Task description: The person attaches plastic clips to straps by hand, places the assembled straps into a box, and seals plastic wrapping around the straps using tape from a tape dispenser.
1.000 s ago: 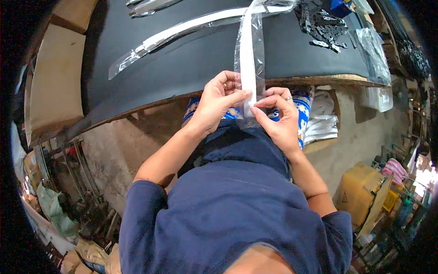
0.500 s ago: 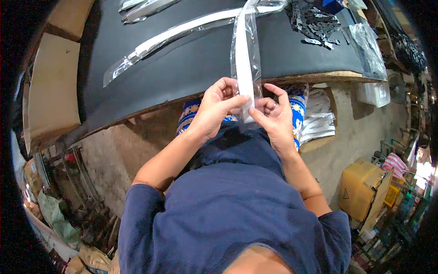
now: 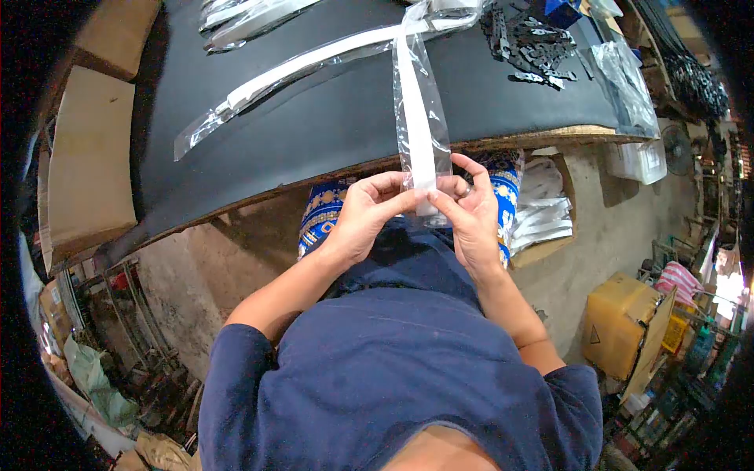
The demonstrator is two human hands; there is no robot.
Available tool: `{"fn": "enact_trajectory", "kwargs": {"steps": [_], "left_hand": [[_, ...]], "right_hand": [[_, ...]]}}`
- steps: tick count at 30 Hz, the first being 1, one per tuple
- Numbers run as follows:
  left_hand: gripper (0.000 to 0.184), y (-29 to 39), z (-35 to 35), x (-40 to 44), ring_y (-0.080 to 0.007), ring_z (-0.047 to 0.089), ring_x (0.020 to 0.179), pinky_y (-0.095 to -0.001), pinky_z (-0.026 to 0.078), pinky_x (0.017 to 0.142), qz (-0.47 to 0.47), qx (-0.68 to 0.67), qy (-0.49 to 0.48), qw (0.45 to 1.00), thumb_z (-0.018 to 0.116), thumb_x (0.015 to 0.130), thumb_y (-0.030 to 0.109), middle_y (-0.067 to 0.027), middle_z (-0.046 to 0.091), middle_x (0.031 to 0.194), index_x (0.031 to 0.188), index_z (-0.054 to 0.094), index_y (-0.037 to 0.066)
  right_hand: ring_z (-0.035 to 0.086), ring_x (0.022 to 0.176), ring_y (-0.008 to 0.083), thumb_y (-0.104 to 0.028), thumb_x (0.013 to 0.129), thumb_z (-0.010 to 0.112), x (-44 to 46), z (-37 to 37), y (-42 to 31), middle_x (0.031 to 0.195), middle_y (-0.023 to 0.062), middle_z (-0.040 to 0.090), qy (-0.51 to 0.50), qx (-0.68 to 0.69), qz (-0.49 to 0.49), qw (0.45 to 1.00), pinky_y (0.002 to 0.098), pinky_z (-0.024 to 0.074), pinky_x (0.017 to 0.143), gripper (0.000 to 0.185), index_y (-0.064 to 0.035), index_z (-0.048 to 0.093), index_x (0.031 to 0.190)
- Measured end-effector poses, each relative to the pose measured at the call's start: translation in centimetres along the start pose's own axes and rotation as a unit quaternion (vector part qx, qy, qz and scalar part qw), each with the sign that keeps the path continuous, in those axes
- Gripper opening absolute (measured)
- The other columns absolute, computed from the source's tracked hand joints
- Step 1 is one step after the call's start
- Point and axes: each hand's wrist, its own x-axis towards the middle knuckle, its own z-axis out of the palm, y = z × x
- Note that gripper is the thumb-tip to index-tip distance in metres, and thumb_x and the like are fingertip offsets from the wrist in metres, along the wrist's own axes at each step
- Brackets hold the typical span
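A long white strip (image 3: pixel 416 110) in a clear plastic sleeve (image 3: pixel 438 125) hangs from the dark tabletop (image 3: pixel 330 118) toward my lap. My left hand (image 3: pixel 372 210) pinches its lower end from the left, thumb on the front. From the right, my right hand (image 3: pixel 469 213) pinches the same end, the two thumbs nearly touching. Its ring finger wears a ring. Another sleeved white strip (image 3: pixel 306 59) lies across the table, its right end near the top of the held one.
More wrapped strips (image 3: pixel 255 22) lie at the table's back left. Small black parts (image 3: pixel 530 43) are heaped at the right, near plastic bags (image 3: pixel 624 78). Cardboard (image 3: pixel 93 157) stands at the left edge. Below the table is an open box of white pieces (image 3: pixel 543 216).
Both hands have moved slightly down along the sleeve, and their thumbs have come closer together at its lower end. The table view has shifted a little left.
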Motion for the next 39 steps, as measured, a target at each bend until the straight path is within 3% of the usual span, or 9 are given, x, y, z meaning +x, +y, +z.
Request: {"fn": "enact_trajectory", "kwargs": {"steps": [12, 13, 19, 27, 32, 34, 36, 38, 39], "left_hand": [[0.01, -0.7, 0.7, 0.4, -0.0039, 0.058, 0.074, -0.0176, 0.043, 0.062, 0.017, -0.05, 0.066, 0.996, 0.069, 0.086, 0.014, 0.0011, 0.066, 0.088, 0.092, 0.067, 0.006], [0.009, -0.6, 0.7, 0.3, -0.0035, 0.058, 0.073, -0.0167, 0.043, 0.062, 0.026, -0.031, 0.059, 0.997, 0.069, 0.086, 0.014, 0.0011, 0.067, 0.086, 0.091, 0.067, 0.006], [0.01, 0.0, 0.7, 0.2, -0.0027, 0.055, 0.068, -0.0163, 0.041, 0.059, 0.041, 0.032, 0.103, 0.993, 0.07, 0.085, 0.016, 0.0015, 0.066, 0.079, 0.086, 0.068, 0.006], [0.026, 0.7, 0.1, -0.6, -0.0025, 0.047, 0.067, -0.0172, 0.035, 0.056, -0.03, -0.074, 0.123, 0.989, 0.068, 0.086, 0.014, 0.0011, 0.061, 0.087, 0.105, 0.063, -0.002], [0.015, 1.7, -0.2, -1.0, -0.0027, 0.046, 0.064, -0.0165, 0.034, 0.054, 0.024, -0.115, 0.162, 0.98, 0.065, 0.087, 0.009, 0.0007, 0.06, 0.085, 0.098, 0.062, -0.001], [0.013, 1.9, -1.4, -1.1, -0.0027, 0.047, 0.062, -0.0167, 0.035, 0.053, 0.035, -0.127, 0.168, 0.977, 0.067, 0.085, 0.007, 0.0018, 0.061, 0.081, 0.096, 0.062, 0.002], [0.012, 3.3, -1.2, -1.2, -0.0018, 0.048, 0.062, -0.0164, 0.034, 0.051, 0.037, -0.113, 0.206, 0.971, 0.067, 0.084, 0.006, 0.0019, 0.061, 0.081, 0.094, 0.062, 0.004], [0.009, 2.9, -3.0, -1.1, -0.0023, 0.051, 0.06, -0.0164, 0.036, 0.05, 0.038, -0.118, 0.196, 0.973, 0.068, 0.083, 0.006, 0.0012, 0.063, 0.08, 0.091, 0.062, 0.005], [0.011, 3.0, -3.2, -1.1, -0.0056, 0.057, 0.063, -0.0163, 0.039, 0.048, 0.04, -0.099, 0.196, 0.975, 0.066, 0.084, 0.008, -0.0031, 0.066, 0.082, 0.093, 0.061, 0.004]], "right_hand": [[0.059, 0.088, 0.0114, -0.001, 0.083, 0.067, 0.6, -0.1, -0.2, 0.098, 0.006, 0.061, -0.021, -0.079, -0.01, 0.997, 0.0249, 0.0497, 0.078, 0.049, 0.0029, 0.044, 0.126], [0.059, 0.082, 0.009, -0.008, 0.085, 0.068, 0.8, 0.0, -0.8, 0.094, 0.0048, 0.063, -0.009, -0.073, 0.019, 0.997, 0.0229, 0.0487, 0.072, 0.033, 0.0039, 0.057, 0.114], [0.055, 0.068, 0.004, -0.012, 0.083, 0.072, 3.0, -0.7, -1.3, 0.078, 0.0004, 0.064, -0.061, -0.181, 0.058, 0.98, 0.0185, 0.0426, 0.06, 0.015, 0.0011, 0.067, 0.088], [0.054, 0.074, 0.0028, -0.006, 0.086, 0.068, 3.1, 1.2, 0.0, 0.08, -0.0019, 0.063, -0.045, -0.168, 0.027, 0.984, 0.0189, 0.0438, 0.064, 0.005, -0.0029, 0.064, 0.085], [0.054, 0.078, 0.004, -0.005, 0.084, 0.07, 4.9, 1.6, 0.2, 0.085, -0.0019, 0.06, -0.125, -0.168, -0.029, 0.977, 0.0193, 0.0445, 0.067, 0.007, 0.0005, 0.066, 0.087], [0.057, 0.078, 0.0067, -0.006, 0.083, 0.072, 6.7, 1.6, -2.6, 0.085, 0.001, 0.061, -0.168, -0.28, -0.094, 0.94, 0.0219, 0.0468, 0.07, 0.007, -0.0012, 0.069, 0.086], [0.06, 0.075, 0.0107, -0.019, 0.08, 0.076, 10.3, 0.6, -5.9, 0.081, 0.0036, 0.065, -0.113, -0.276, -0.16, 0.941, 0.0256, 0.0484, 0.067, 0.016, -0.0045, 0.071, 0.084], [0.061, 0.074, 0.0111, -0.02, 0.081, 0.074, 15.0, -1.3, -11.8, 0.081, 0.0043, 0.067, -0.007, -0.385, -0.295, 0.874, 0.0264, 0.0494, 0.067, 0.015, -0.006, 0.072, 0.085], [0.062, 0.073, 0.0117, -0.02, 0.081, 0.073, 18.1, -3.1, -14.3, 0.082, 0.0056, 0.068, 0.055, -0.367, -0.272, 0.888, 0.0277, 0.0498, 0.067, 0.016, -0.0047, 0.072, 0.085]]}}
